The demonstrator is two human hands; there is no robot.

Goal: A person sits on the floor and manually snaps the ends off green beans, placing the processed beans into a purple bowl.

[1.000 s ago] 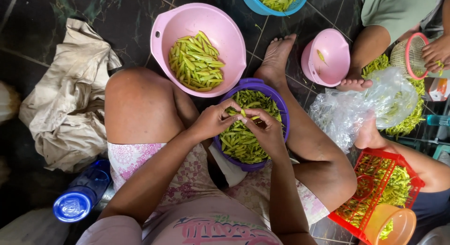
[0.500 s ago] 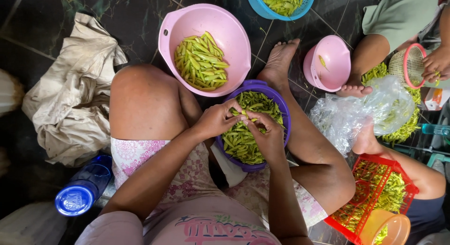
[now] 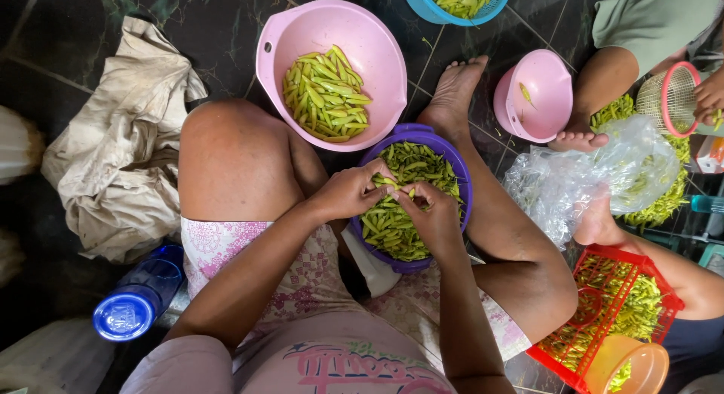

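Observation:
I sit on a dark floor with a purple bowl (image 3: pixel 460 184) of green pods between my legs. My left hand (image 3: pixel 352 190) and my right hand (image 3: pixel 431 217) meet over this bowl, and together they pinch one green pod (image 3: pixel 397 189) between the fingertips. Just beyond my left knee stands a large pink bowl (image 3: pixel 280 43) holding yellow-green pod pieces (image 3: pixel 326 96). My right foot (image 3: pixel 452 96) rests beside both bowls.
A blue basket (image 3: pixel 422 3) of pods sits at the top. A small pink bowl (image 3: pixel 539 96), a clear plastic bag (image 3: pixel 596 179), a red basket (image 3: pixel 584 356) and other people's limbs fill the right. A crumpled beige cloth (image 3: pixel 113 145) and a blue bottle (image 3: pixel 136 300) lie left.
My hands stay over the purple bowl and keep working the pod between the fingertips. The view has shifted slightly; nothing else has moved.

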